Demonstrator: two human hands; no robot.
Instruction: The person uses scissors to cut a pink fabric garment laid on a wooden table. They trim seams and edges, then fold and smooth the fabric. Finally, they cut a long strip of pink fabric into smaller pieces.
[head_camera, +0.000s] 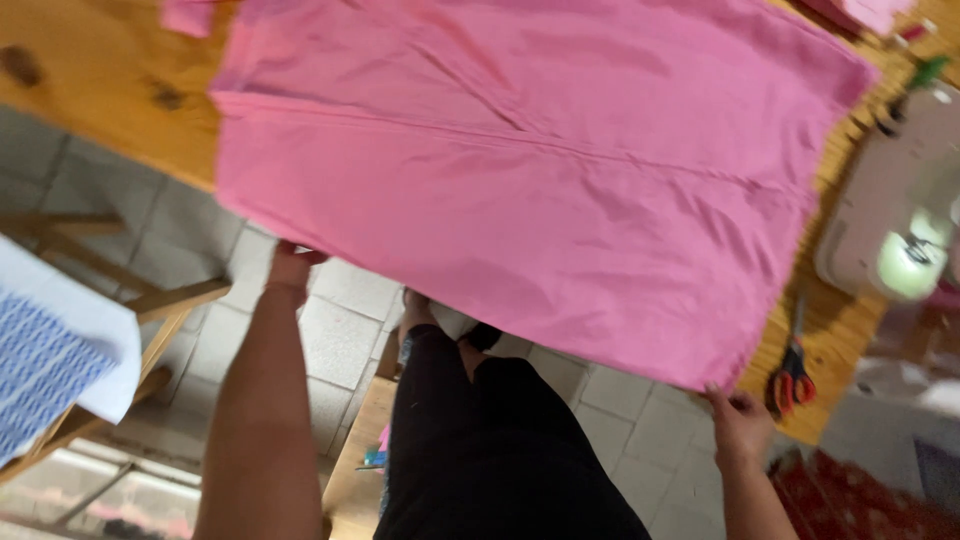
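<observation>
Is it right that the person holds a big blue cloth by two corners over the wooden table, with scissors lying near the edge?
Not quite: the cloth is pink, not blue, as the head view shows. The rest holds: the left hand and the right hand each grip a corner of it over the wooden table, and the scissors lie near the table's edge.

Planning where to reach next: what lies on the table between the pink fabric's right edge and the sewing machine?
Head view: red-handled scissors lie on the wooden table between the pink fabric and the white sewing machine; otherwise bare wood.
</observation>
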